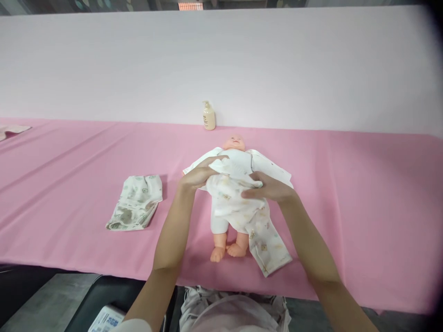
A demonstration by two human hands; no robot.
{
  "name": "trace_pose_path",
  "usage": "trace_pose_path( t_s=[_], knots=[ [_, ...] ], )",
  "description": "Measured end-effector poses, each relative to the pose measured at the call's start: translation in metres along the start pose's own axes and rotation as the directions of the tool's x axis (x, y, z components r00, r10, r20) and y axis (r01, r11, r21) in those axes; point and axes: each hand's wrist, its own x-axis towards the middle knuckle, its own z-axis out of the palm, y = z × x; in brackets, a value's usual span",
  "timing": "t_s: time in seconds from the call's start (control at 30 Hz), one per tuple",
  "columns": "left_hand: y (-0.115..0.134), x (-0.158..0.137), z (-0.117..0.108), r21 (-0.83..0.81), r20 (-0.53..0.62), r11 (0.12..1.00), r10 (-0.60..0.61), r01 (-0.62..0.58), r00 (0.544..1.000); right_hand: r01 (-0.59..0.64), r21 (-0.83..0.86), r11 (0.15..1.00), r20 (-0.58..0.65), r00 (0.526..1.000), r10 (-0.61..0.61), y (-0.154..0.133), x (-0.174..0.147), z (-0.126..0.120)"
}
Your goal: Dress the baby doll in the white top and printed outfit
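Note:
A baby doll lies on its back, head away from me, with bare feet toward me. White clothing covers its body, and long sleeves spread out to both sides. Bunched over its belly is a white printed baby garment, one leg-shaped end trailing to the lower right. My left hand is closed on the garment's upper left edge, its fingertips partly hidden by cloth. At the right side, my right hand pinches a fold of the garment between thumb and fingers.
A folded printed cloth lies left of the doll on the pink table cover. Beyond the doll's head, a cream pump bottle stands by the white partition. A pale cloth lies far left. Below the table edge is a black chair.

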Motion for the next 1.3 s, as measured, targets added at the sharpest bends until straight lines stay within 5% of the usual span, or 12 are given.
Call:
trace_pose_path(
  t_s=[0.13, 0.23, 0.33, 0.43, 0.57, 0.63, 0.83, 1.0, 1.17, 1.3],
  knots=[
    [0.006, -0.002, 0.01, 0.17, 0.148, 0.982, -0.102, 0.077, 0.984, 0.068, 0.449, 0.891, 0.009, 0.997, -0.081, -0.01, 0.001, 0.0],
    [0.011, -0.001, 0.016, 0.323, 0.297, 0.946, -0.132, 0.031, 0.946, 0.115, 0.584, 0.803, -0.062, 0.993, -0.097, -0.021, 0.001, 0.005],
    [0.01, 0.0, 0.018, 0.159, 0.122, 0.987, 0.008, -0.027, 0.993, 0.149, 0.633, 0.759, -0.075, 0.989, -0.131, -0.026, -0.003, 0.01],
    [0.005, 0.0, 0.02, -0.098, -0.057, 0.993, 0.065, -0.07, 0.996, 0.11, 0.578, 0.809, 0.059, 0.983, -0.176, -0.027, -0.007, 0.013],
    [0.002, -0.003, 0.031, -0.155, -0.113, 0.986, 0.048, -0.065, 0.993, 0.043, 0.325, 0.945, 0.379, 0.909, -0.172, -0.025, -0.008, 0.01],
    [0.003, -0.005, 0.037, -0.103, -0.099, 0.992, 0.057, -0.067, 0.993, 0.068, 0.292, 0.954, 0.424, 0.885, -0.192, -0.023, -0.007, 0.006],
    [0.009, -0.007, 0.035, 0.104, 0.065, 0.992, 0.061, -0.067, 0.996, 0.087, 0.644, 0.76, 0.038, 0.989, -0.146, -0.02, -0.011, -0.002],
    [0.014, -0.007, 0.033, 0.284, 0.203, 0.958, -0.102, 0.041, 0.974, 0.024, 0.765, 0.644, 0.058, 0.993, -0.105, -0.025, -0.015, 0.009],
    [0.004, -0.003, 0.036, -0.137, -0.05, 0.984, 0.105, -0.111, 0.993, 0.095, 0.652, 0.753, 0.115, 0.968, -0.222, -0.019, -0.014, 0.012],
    [-0.003, 0.001, 0.04, -0.278, -0.16, 0.952, 0.085, -0.127, 0.983, 0.148, 0.432, 0.89, 0.295, 0.909, -0.294, -0.014, -0.008, 0.005]
  ],
)
